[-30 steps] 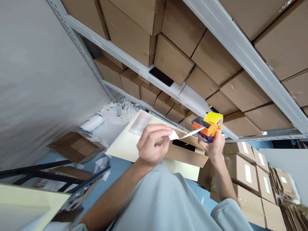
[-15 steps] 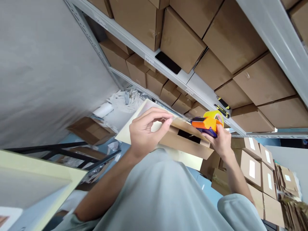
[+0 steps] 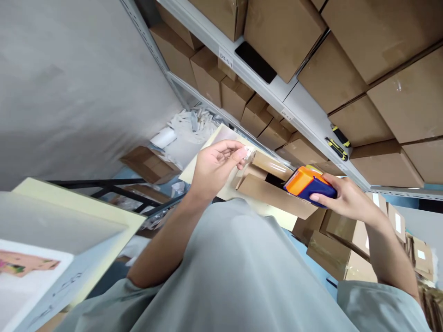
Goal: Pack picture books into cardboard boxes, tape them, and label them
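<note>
An open cardboard box [image 3: 277, 196] lies on a pale yellow board [image 3: 221, 133] in front of me. At its right end, my right hand [image 3: 339, 193] is closed around an orange and blue tape dispenser [image 3: 306, 184], which sits low against the box. Clear tape [image 3: 273, 166] with bright reflections runs over the box's flap from the dispenser towards the left. Near the box's left end, my left hand [image 3: 221, 166] pinches a small piece of whitish, crumpled tape [image 3: 247, 152] between thumb and fingers.
Shelves [image 3: 256, 85] packed with cardboard boxes rise ahead, holding a black flat object [image 3: 255, 62] and yellow-black cutters [image 3: 337, 148]. White scraps [image 3: 194, 121] and an open carton [image 3: 150, 165] lie at the left. More boxes [image 3: 328, 253] are stacked at the right.
The dispenser has tilted and come down against the box's right end in my right hand. Whitish tape now shows at my left fingertips. The head view has shifted.
</note>
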`<state>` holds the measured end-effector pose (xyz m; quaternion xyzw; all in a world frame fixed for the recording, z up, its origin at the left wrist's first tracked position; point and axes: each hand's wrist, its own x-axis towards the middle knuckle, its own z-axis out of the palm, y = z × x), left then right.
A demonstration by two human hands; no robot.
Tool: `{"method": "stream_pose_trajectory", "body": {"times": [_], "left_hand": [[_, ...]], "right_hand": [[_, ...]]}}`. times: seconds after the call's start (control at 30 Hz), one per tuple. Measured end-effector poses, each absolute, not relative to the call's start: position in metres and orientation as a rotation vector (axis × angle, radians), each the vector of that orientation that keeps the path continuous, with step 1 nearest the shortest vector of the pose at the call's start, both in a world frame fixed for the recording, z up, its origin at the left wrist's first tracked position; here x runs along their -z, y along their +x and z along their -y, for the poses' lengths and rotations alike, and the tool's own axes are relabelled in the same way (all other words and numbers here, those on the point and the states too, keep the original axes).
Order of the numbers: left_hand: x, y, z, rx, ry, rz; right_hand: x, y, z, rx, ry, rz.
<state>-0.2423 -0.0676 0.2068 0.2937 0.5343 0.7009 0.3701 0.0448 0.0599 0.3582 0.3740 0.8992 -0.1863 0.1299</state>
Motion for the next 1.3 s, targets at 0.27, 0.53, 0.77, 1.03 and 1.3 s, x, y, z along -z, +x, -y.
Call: {"method": "stream_pose_trajectory", "body": {"times": [0.27, 0.53, 0.77, 1.03, 1.3], "left_hand": [[-0.146, -0.294, 0.088, -1.994, 0.461, -1.526], [-0.088, -0.314, 0.101, -1.777, 0.304, -1.513], [-0.073, -0.317, 0.092, -1.688, 0.208, -1.508], [-0.090, -0.315, 0.089, -1.697, 0.167, -1.436], [-0.165, -0.310, 0.102, -1.738, 0.073, -1.329]], "right_hand": [[-0.382, 0.052, -0.066, 0.729, 1.106, -2.295], [-0.344, 0.033, -0.092, 0.979, 1.108, -2.082], [-0.307, 0.030, -0.105, 1.136, 1.205, -1.911], [-0.298, 0.029, -0.114, 1.304, 1.328, -1.740], [-0.333, 0.026, -0.123, 1.471, 1.387, -1.549]]}}
